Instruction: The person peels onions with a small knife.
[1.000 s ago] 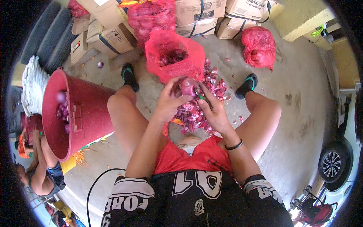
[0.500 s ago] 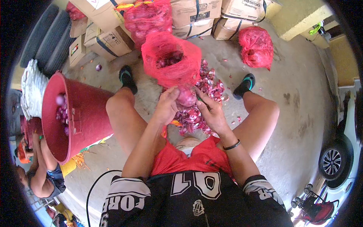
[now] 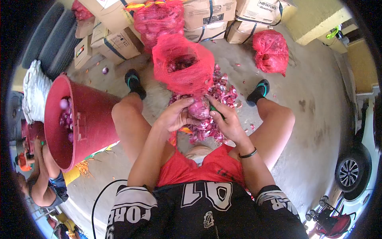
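My left hand (image 3: 174, 115) is closed around a red onion (image 3: 198, 108), with the thumb along its top and the fingers beneath. Against the onion's other side, my right hand (image 3: 227, 120) grips a small green-handled tool (image 3: 214, 108); its working end is hidden. Below both hands lies a heap of purple onion skins (image 3: 225, 88) on the concrete floor. Just beyond them, an open red mesh sack (image 3: 165, 73) shows more onions inside.
At left a big red tub (image 3: 93, 119) leans with onions (image 3: 67, 119) in it. Cardboard boxes (image 3: 209, 14), a full mesh sack (image 3: 157, 24) and a tied red bag (image 3: 271, 51) line the back. Another person (image 3: 43, 175) sits at far left. A car wheel (image 3: 350, 171) is at right.
The onion has turned and sits slightly lower and to the right. My left fingers have shifted under it. My right hand has come a little lower with the green-handled tool.
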`<state>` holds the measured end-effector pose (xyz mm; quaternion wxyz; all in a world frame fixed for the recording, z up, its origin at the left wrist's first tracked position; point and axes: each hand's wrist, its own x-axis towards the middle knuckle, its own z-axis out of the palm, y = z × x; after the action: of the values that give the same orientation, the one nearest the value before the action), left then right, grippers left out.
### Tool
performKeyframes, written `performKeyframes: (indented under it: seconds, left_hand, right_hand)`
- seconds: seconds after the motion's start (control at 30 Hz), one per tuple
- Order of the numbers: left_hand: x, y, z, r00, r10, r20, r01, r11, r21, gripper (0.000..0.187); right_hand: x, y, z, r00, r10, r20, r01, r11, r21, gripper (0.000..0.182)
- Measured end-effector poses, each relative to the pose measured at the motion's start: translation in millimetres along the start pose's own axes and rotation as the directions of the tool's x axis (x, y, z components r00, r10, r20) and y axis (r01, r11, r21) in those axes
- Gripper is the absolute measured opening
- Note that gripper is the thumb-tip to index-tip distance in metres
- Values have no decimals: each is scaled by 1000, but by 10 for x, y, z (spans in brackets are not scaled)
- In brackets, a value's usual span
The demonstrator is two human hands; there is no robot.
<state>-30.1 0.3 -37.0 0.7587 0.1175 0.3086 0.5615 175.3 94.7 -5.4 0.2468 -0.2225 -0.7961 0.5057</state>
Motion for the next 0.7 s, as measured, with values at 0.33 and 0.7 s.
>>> performKeyframes:
  seconds: [0.33, 0.7]
  left_hand:
    - [-15, -105, 116, 964, 178, -198, -140, 971, 194, 52]
    - [-50, -16, 155, 978, 210, 13, -207, 945, 255, 68]
  right_hand:
    - [-88, 84, 47, 915, 372, 153, -391, 731, 560, 44]
    - [100, 157, -146, 805, 593, -3, -425, 581, 694, 40]
